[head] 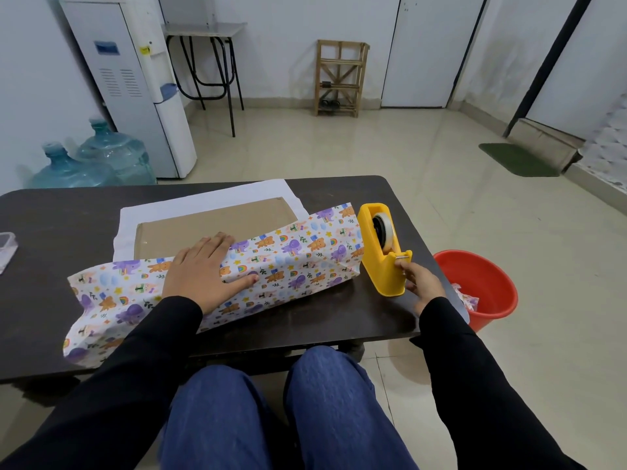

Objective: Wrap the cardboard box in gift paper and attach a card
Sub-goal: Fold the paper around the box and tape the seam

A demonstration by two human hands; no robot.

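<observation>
**Ana:** Cardboard box (217, 227) sits mid-table, flat on its back, with the gift paper (295, 262) folded up over its near edge. The white underside of the sheet shows beyond the box at twelve o'clock.

**Ben:** And the left hand (200, 271) is right on top, palm down, fingers spread, pressing the printed flap against the box. It's flat and open, not gripping anything.

**Ana:** Over at three o'clock from the box, the yellow tape dispenser (381, 247) stands just beside the paper's right end. The right hand (419, 279) is at its front, fingertips pinched at the cutter blade.

**Ben:** Pinched on tape, you think?

**Ana:** Cannot tell; the strip is too small to see. Fingers touch the dispenser's tip, that's certain.

**Ben:** Red bucket (481, 283) on the floor further out at three o'clock, off the dark table (51, 232), with scraps of paper inside.
</observation>
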